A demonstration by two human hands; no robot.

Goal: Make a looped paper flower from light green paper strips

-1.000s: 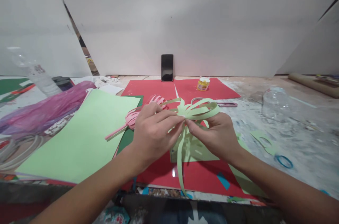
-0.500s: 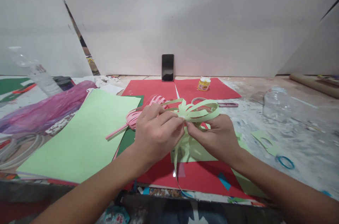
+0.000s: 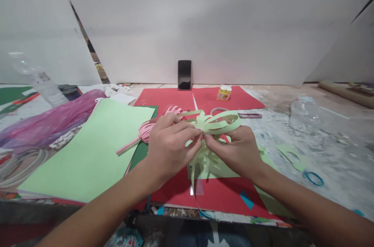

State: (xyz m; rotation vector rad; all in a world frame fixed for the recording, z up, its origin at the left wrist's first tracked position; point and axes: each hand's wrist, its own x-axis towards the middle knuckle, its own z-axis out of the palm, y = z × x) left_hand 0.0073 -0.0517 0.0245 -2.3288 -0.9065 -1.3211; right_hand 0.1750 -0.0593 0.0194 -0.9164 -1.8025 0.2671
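Note:
Between my two hands is a light green paper-strip flower (image 3: 220, 125), its strips looped outward from a middle point. My left hand (image 3: 175, 145) pinches it near that middle, fingertips pressed together. My right hand (image 3: 236, 149) grips it from the other side, thumb near the left fingertips and the other fingers partly hidden behind the loops. One loose strip hangs below toward the table edge. Behind my left hand lies a pink paper-strip flower with a rolled pink stem (image 3: 127, 146). Under my hands are a light green sheet (image 3: 224, 171) and red paper (image 3: 216, 196).
Light green sheets (image 3: 87, 153) are stacked at left beside a pink plastic bag (image 3: 61, 116) and a bottle (image 3: 43, 83). A phone (image 3: 184, 75) leans on the wall. A small yellow jar (image 3: 224, 93), a pink cutter (image 3: 250, 115), a clear jar (image 3: 304, 114) and a blue ring (image 3: 313, 179) lie rightward.
Hardly anything differs. Both hands keep their hold on the green paper flower, and the fingertips have shifted very slightly.

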